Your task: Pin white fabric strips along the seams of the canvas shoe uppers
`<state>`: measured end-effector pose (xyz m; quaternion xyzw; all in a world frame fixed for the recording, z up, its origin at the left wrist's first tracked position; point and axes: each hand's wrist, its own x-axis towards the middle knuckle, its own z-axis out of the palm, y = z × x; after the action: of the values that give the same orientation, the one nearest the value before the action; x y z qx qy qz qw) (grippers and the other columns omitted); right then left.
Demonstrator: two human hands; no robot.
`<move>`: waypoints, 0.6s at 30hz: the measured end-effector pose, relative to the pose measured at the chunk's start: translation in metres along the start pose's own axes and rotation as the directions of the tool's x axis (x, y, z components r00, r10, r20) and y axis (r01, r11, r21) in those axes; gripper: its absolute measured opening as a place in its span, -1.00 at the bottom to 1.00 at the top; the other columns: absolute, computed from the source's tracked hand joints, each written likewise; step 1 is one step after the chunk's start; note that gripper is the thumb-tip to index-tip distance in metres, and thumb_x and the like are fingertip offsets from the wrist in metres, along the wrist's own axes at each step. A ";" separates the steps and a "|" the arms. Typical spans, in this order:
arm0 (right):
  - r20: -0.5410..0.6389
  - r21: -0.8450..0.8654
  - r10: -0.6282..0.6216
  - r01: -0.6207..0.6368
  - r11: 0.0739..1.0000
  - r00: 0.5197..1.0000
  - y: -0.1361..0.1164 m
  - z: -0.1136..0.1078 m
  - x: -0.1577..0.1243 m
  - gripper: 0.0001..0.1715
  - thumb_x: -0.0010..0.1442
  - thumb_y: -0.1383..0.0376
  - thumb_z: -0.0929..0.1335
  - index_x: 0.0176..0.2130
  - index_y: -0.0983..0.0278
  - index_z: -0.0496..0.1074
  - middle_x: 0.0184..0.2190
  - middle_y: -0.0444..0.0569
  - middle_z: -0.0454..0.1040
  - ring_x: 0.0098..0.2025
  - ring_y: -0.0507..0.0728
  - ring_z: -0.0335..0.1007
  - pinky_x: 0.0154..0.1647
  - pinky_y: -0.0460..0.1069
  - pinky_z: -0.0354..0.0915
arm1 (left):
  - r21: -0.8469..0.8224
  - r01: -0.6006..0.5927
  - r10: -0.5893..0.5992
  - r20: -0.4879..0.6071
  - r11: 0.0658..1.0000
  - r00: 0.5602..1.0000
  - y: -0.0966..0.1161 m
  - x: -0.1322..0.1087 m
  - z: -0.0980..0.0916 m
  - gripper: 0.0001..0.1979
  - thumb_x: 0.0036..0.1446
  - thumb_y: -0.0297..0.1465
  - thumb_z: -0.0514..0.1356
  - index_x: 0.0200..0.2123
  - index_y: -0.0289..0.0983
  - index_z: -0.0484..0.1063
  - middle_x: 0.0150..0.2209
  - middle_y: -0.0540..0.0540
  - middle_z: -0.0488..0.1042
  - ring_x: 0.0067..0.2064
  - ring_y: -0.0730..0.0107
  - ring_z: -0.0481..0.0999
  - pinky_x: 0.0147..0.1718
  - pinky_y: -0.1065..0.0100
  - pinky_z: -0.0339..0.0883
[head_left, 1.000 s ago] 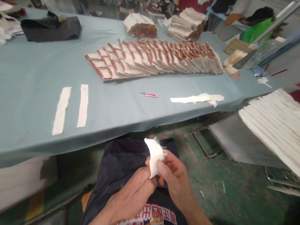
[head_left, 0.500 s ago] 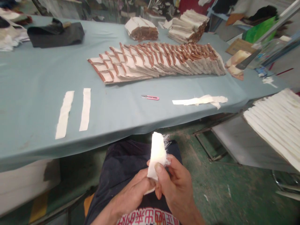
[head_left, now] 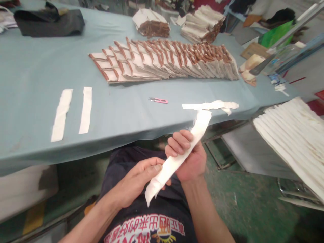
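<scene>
A long white fabric strip (head_left: 178,158) slants up to the right between my hands, over my lap. My left hand (head_left: 143,173) grips its lower part with the thumb on top. Higher up, my right hand (head_left: 188,152) is closed round it, fingers curled over its edge. Loose threads show near the strip's upper end. Just beyond that end, on the table, lies a small pile of white strips (head_left: 211,105). Pink-handled thread snips (head_left: 158,100) lie farther left. Two more white strips, a wider one (head_left: 61,115) and a narrower one (head_left: 85,110), rest side by side at the left.
The blue-green cloth-covered table (head_left: 121,111) has its near edge just past my lap. A long row of overlapping cream-and-brown fabric pieces (head_left: 164,62) spans its middle. Two stacks stand behind, and a black folded item (head_left: 49,23) lies far left. White layered material (head_left: 293,135) is at my right.
The strip has gone from folded and upright to stretched out and slanted up to the right. My right hand has turned and risen, its fingers now curled over the strip. The view has shifted slightly.
</scene>
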<state>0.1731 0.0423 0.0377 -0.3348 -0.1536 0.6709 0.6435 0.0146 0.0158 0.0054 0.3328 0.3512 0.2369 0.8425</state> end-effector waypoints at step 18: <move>0.107 0.043 0.112 -0.117 0.992 0.988 0.046 -0.007 0.020 -0.73 0.16 0.16 0.35 -0.47 0.13 0.19 -0.46 -0.19 0.39 -0.35 0.08 0.39 -0.27 -0.01 0.47 | -0.479 0.240 -0.093 0.310 0.844 0.946 0.009 0.010 0.008 -0.61 0.20 -0.20 0.36 -0.10 -0.44 0.60 -0.28 -0.31 0.70 -0.35 0.19 0.71 -0.37 0.32 0.62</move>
<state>0.1432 0.0544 -0.0019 -0.2916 -0.1508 0.7268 0.6033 0.0253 0.0245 0.0118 0.0951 0.1833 0.1983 0.9581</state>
